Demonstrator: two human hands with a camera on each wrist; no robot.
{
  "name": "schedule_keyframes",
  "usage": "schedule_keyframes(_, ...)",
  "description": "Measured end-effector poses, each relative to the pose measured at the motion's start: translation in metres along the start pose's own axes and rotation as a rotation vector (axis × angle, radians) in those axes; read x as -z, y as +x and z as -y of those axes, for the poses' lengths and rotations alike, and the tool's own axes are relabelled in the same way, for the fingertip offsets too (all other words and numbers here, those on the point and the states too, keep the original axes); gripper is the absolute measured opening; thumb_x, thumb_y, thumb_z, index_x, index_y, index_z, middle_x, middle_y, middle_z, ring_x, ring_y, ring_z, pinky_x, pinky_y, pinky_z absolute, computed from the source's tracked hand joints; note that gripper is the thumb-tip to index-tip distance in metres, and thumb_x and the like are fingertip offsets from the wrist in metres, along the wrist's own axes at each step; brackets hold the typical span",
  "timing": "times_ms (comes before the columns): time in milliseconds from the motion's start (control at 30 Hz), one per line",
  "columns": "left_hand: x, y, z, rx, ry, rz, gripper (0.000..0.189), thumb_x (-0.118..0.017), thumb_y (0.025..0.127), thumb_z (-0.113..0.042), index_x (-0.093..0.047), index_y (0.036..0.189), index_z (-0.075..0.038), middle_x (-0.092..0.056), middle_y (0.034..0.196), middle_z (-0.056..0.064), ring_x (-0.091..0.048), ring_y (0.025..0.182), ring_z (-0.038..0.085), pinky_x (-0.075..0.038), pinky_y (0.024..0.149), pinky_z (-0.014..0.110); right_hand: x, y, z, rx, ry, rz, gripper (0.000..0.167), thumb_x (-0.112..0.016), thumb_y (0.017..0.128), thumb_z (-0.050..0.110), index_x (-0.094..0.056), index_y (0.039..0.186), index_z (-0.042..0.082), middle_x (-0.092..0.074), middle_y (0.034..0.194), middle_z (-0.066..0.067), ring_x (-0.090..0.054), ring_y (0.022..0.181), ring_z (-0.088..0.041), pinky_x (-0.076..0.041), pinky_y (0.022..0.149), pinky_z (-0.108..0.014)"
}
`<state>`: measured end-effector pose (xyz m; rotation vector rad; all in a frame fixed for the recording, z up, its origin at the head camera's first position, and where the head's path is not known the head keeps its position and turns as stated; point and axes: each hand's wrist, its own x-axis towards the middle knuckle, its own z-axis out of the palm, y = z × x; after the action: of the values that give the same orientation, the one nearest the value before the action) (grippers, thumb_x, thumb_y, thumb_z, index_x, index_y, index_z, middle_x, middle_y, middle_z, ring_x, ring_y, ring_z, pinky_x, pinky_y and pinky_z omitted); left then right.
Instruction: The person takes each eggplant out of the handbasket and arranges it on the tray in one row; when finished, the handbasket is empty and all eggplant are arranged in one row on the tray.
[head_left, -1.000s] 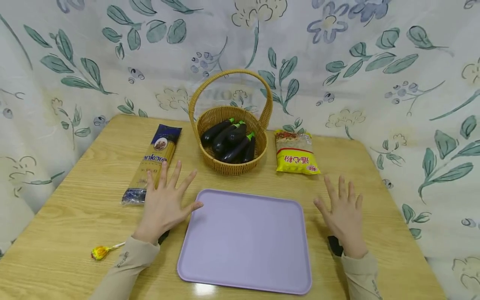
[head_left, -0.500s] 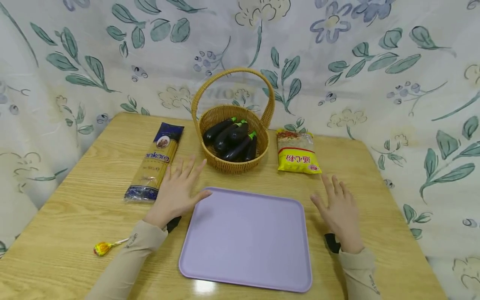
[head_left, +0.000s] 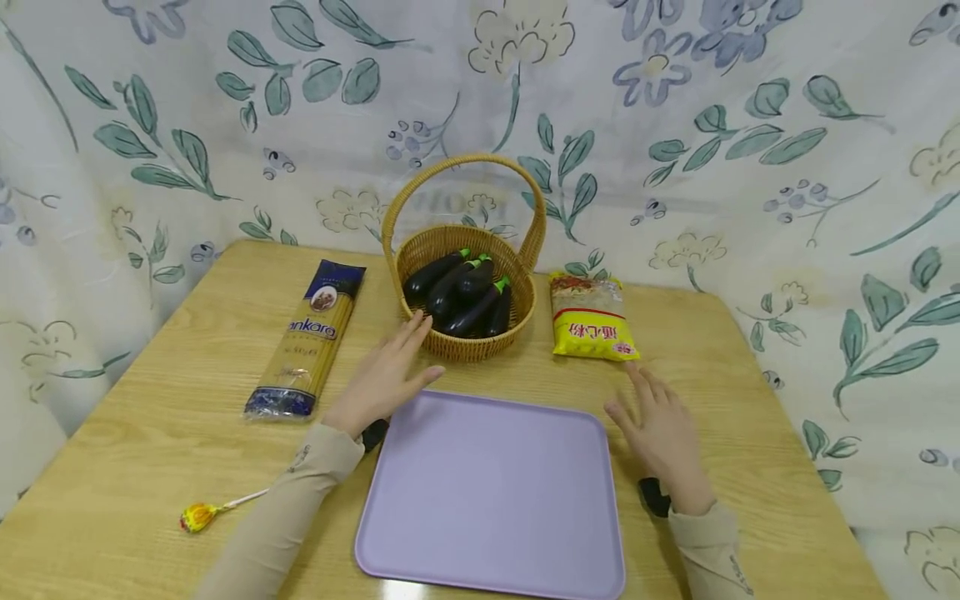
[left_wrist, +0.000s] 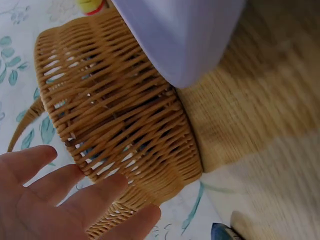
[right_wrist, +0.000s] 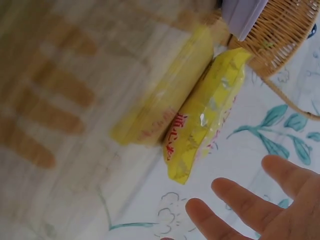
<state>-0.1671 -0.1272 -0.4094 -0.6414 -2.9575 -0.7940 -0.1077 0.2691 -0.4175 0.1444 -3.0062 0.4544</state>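
My left hand [head_left: 382, 375] is nearest the wicker basket [head_left: 467, 343], fingers stretched toward its front left side and thumb over the tray's far left corner. In the left wrist view, the fingers spread before the woven wall of the basket [left_wrist: 115, 105]. Several dark eggplants [head_left: 442, 283] with green stems lie in the basket. My right hand [head_left: 663, 433] hovers right of the lilac tray [head_left: 487, 492], fingers extended and holding nothing. Just beyond its fingertips lies a yellow bag of pasta [head_left: 592, 321], also seen in the right wrist view as a yellow bag [right_wrist: 205, 110].
A long pack of spaghetti [head_left: 307, 342] lies on the left of the wooden table [head_left: 135, 450]. A wrapped lollipop [head_left: 198, 517] is near the front left, by the left sleeve. Behind the table hangs a floral curtain [head_left: 300, 142].
My left hand has moved right and forward, from beside the spaghetti pack to the basket's front. My right hand has shifted slightly left toward the tray. The objects stay in place.
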Motion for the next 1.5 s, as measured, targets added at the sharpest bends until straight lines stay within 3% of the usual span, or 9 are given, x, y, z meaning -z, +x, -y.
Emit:
schedule_keyframes(200, 0.0, 0.006, 0.007, 0.038, -0.088, 0.001, 0.078, -0.049, 0.097, -0.051, -0.017, 0.156, -0.011, -0.009, 0.165, 0.011, -0.028, 0.144, 0.043, -0.028, 0.115, 0.06, 0.0, 0.008, 0.011, 0.035, 0.032, -0.003, 0.072, -0.048, 0.098, 0.05, -0.027, 0.153, 0.011, -0.036, 0.152, -0.024, -0.037, 0.133, -0.051, -0.032, 0.107, -0.066)
schedule_keyframes(433, -0.001, 0.01, 0.014, 0.05, -0.134, 0.013, 0.078, -0.046, 0.097, -0.054, -0.016, 0.156, -0.013, -0.005, 0.165, 0.004, -0.022, 0.147, 0.038, -0.026, 0.116, 0.059, 0.005, 0.035, 0.031, 0.102, 0.084, -0.042, 0.072, -0.051, 0.096, 0.051, -0.028, 0.153, 0.014, -0.038, 0.152, -0.022, -0.039, 0.135, -0.046, -0.035, 0.107, -0.063)
schedule_keyframes(700, -0.003, 0.013, 0.014, 0.05, -0.15, 0.01, 0.077, -0.046, 0.098, -0.053, -0.016, 0.157, -0.013, -0.005, 0.166, 0.003, -0.022, 0.148, 0.036, -0.025, 0.117, 0.057, 0.012, 0.067, 0.064, 0.151, 0.173, -0.048, 0.071, -0.055, 0.095, 0.049, -0.029, 0.153, 0.018, -0.04, 0.15, -0.021, -0.04, 0.135, -0.043, -0.036, 0.107, -0.061)
schedule_keyframes(900, -0.008, 0.015, 0.014, 0.05, -0.144, -0.003, 0.075, -0.049, 0.098, -0.049, -0.017, 0.157, -0.015, -0.007, 0.165, 0.006, -0.024, 0.147, 0.037, -0.026, 0.117, 0.056, 0.007, 0.081, 0.084, 0.208, 0.188, -0.045, 0.071, -0.058, 0.095, 0.045, -0.029, 0.153, 0.017, -0.04, 0.152, -0.015, -0.041, 0.136, -0.04, -0.036, 0.109, -0.058)
schedule_keyframes(1233, -0.01, 0.012, 0.014, 0.045, -0.152, -0.01, 0.074, -0.051, 0.097, -0.049, -0.019, 0.156, -0.016, -0.007, 0.165, 0.005, -0.025, 0.146, 0.038, -0.028, 0.116, 0.058, 0.0, 0.103, 0.107, 0.221, 0.288, -0.061, 0.07, -0.049, 0.095, 0.056, -0.031, 0.153, 0.021, -0.041, 0.152, -0.014, -0.039, 0.139, -0.036, -0.034, 0.112, -0.056)
schedule_keyframes(1500, -0.009, 0.01, 0.015, 0.05, -0.171, -0.017, 0.072, -0.051, 0.098, -0.046, -0.02, 0.156, -0.017, -0.007, 0.165, 0.004, -0.026, 0.146, 0.037, -0.03, 0.115, 0.058, 0.001, 0.123, 0.129, 0.21, 0.386, -0.022, 0.068, -0.05, 0.096, 0.055, -0.03, 0.153, 0.023, -0.036, 0.156, -0.009, -0.034, 0.142, -0.035, -0.031, 0.115, -0.056)
